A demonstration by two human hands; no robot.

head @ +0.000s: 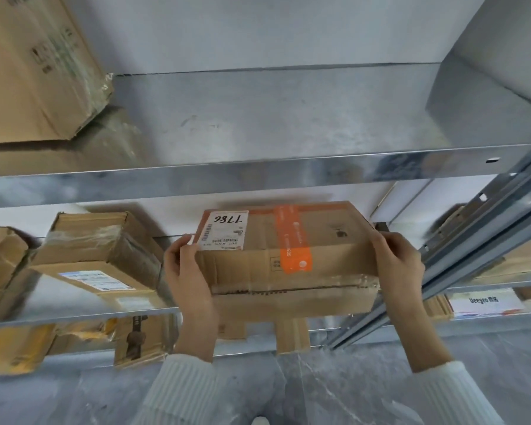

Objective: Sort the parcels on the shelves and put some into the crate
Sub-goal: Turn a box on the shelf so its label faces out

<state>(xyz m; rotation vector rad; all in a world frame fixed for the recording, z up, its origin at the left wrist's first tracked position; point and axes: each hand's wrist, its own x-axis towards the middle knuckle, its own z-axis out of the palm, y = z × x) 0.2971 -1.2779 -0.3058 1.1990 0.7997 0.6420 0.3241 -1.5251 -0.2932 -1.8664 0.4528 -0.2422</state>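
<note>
A brown cardboard parcel (pixel 285 259) with orange tape and a white label marked 7786 sits at the front of the middle shelf (pixel 83 312). My left hand (pixel 186 273) grips its left end, fingers curled over the top corner. My right hand (pixel 396 259) grips its right end the same way. The parcel's front face overhangs the shelf edge. No crate is in view.
A taped brown box (pixel 105 250) lies left of the held parcel, with a crumpled box (pixel 0 265) further left. A large carton (pixel 34 65) stands on the upper shelf (pixel 258 170) at left. Lower parcels (pixel 135 342) sit below. A metal upright (pixel 460 262) runs at right.
</note>
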